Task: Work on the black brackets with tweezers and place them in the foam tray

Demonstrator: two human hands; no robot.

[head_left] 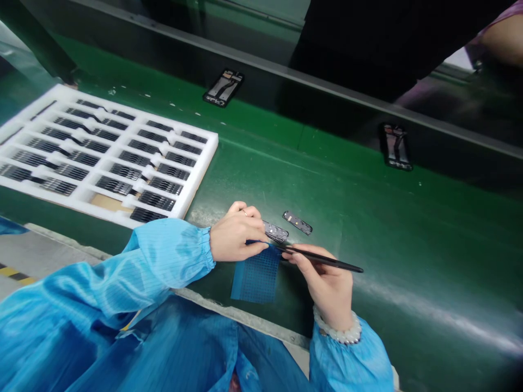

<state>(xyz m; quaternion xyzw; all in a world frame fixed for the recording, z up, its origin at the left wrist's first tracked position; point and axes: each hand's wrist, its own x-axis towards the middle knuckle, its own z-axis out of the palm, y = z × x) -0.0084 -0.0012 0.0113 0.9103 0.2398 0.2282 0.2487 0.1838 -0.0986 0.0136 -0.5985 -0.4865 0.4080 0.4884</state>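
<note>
My left hand (235, 233) is closed in a pinch on a small dark flat part (275, 231), held just above a blue gridded sheet (256, 275) lying on the green belt. My right hand (327, 283) grips black tweezers (327, 260), whose tip meets the part at the sheet's upper edge. A second small dark part (297, 222) lies loose on the belt just beyond the one I hold. Both arms wear blue sleeves, and a pale bead bracelet sits on my right wrist.
A white foam tray (196, 174) with rows of several dark parts sits to the left on the green belt (388, 234). Two dark phone frames (223, 87) (395, 146) lie along the far rail. Another person's dark clothing and an arm show at top right.
</note>
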